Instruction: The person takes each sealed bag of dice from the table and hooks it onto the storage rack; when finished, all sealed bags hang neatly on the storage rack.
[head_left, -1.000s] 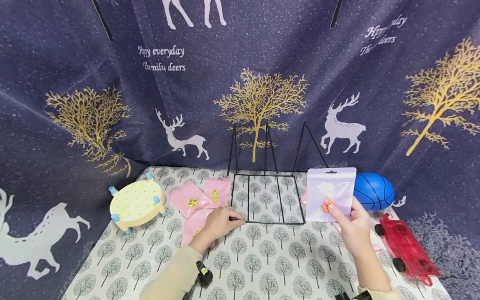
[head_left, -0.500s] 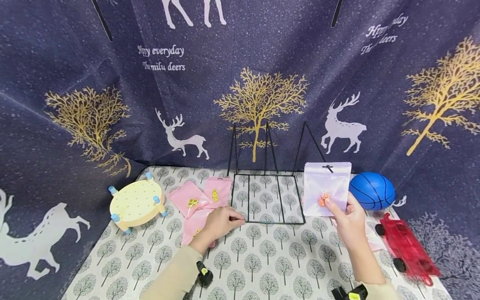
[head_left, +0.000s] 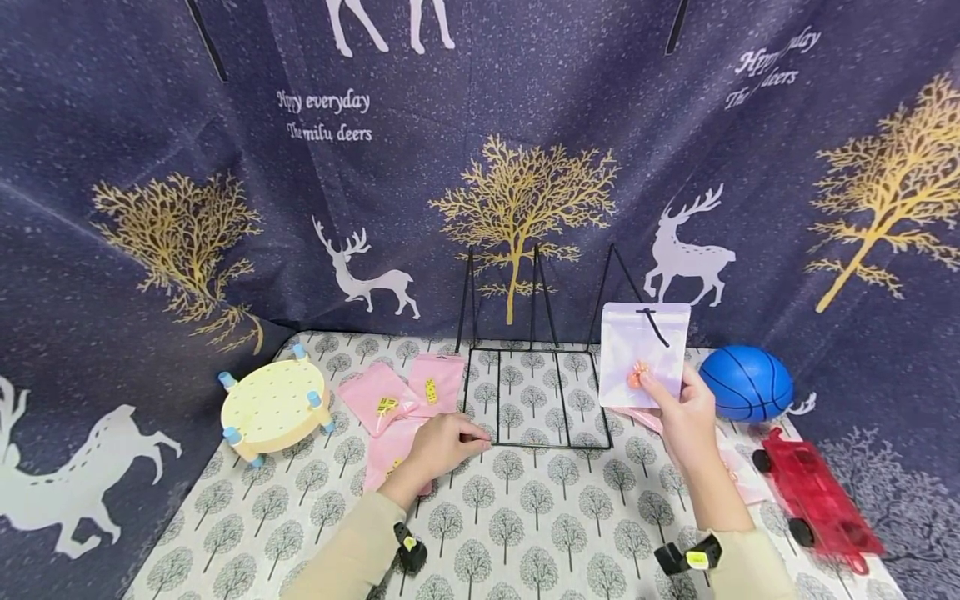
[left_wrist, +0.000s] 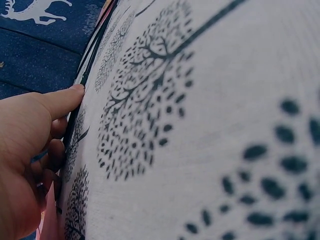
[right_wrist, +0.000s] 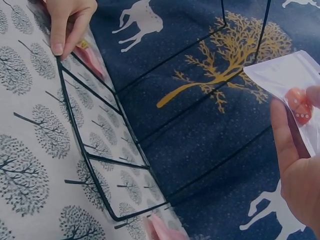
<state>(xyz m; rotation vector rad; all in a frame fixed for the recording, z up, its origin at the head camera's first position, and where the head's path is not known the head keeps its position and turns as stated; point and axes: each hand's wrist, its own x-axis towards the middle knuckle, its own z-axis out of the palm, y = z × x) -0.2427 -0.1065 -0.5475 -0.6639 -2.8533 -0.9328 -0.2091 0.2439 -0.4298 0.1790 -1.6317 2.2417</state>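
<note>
Right hand (head_left: pixel 686 417) pinches a glossy translucent pouch (head_left: pixel 643 354); left hand (head_left: pixel 442 443), fingers extended, presses the thin black wire rack (head_left: pixel 534 400) onto the cloth-covered surface (head_left: pixel 525 508).

rack (head_left: pixel 534 392) mid, stool (head_left: pixel 273 406) left, ball (head_left: pixel 750 382) right

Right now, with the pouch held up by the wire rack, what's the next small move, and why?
Probably ease the pouch slightly up and left so its hang hole meets the rack's right prong. The right hand pinches the pouch low, its slot overlaps that prong, and the left hand presses on the rack's base.
</note>
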